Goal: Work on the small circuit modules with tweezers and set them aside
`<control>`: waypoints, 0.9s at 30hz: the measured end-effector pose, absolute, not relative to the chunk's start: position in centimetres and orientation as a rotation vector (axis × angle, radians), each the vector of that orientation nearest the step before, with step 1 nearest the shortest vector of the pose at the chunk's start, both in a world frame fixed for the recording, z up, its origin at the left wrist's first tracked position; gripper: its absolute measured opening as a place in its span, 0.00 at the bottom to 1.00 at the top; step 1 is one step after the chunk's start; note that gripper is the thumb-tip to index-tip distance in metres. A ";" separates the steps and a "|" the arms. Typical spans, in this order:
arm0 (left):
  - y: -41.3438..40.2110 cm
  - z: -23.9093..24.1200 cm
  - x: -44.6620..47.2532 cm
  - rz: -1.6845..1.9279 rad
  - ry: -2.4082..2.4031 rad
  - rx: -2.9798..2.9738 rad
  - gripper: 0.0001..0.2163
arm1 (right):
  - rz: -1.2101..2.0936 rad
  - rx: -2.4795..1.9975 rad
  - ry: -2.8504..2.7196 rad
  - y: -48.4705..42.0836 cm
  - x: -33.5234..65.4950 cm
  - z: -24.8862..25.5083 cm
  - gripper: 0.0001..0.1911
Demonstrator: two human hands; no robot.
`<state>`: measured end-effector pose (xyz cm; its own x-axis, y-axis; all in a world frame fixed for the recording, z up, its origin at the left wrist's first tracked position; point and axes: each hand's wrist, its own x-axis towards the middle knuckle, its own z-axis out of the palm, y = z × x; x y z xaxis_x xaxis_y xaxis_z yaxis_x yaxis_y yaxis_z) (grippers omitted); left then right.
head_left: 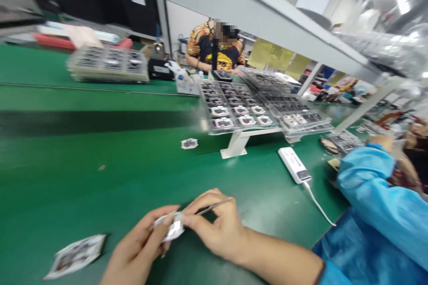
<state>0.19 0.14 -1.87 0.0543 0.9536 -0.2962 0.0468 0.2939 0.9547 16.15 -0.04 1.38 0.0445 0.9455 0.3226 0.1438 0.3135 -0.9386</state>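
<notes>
We note both hands close together at 6 o'clock: the left hand [137,245] pinches a small silvery foil packet [173,227] against the right hand [217,227], whose fingers also grip slim metal tweezers [214,206]. All this sits just above the green desk [67,178]. A second foil sachet [76,256] lies flat at 8 o'clock. Clear trays of square modules [234,107] stand at 1 o'clock; a white adapter [294,164] lies at 4 o'clock; another person's blue sleeve [368,187] enters at 3 o'clock.

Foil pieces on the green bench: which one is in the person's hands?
The foil piece pinched between the left hand and right hand; the other two pieces lie loose on the bench.
</notes>
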 end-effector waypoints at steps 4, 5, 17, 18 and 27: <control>0.0 -0.1 0.4 0.903 1.243 0.916 0.20 | 0.882 -1.055 -1.316 0.3 16.6 0.9 0.00; -0.1 0.1 0.3 0.907 1.227 0.891 0.20 | 0.901 -1.057 -1.295 0.4 16.7 0.8 0.01; -0.3 0.7 0.3 0.847 1.178 0.855 0.14 | 1.054 -1.067 -1.114 0.4 16.8 0.0 0.06; -0.3 0.8 0.3 0.841 1.182 0.855 0.14 | 1.060 -1.063 -1.111 0.4 16.8 0.0 0.05; -0.4 0.8 0.3 0.911 1.146 0.846 0.16 | 1.106 -1.094 -1.060 0.6 16.8 0.0 0.06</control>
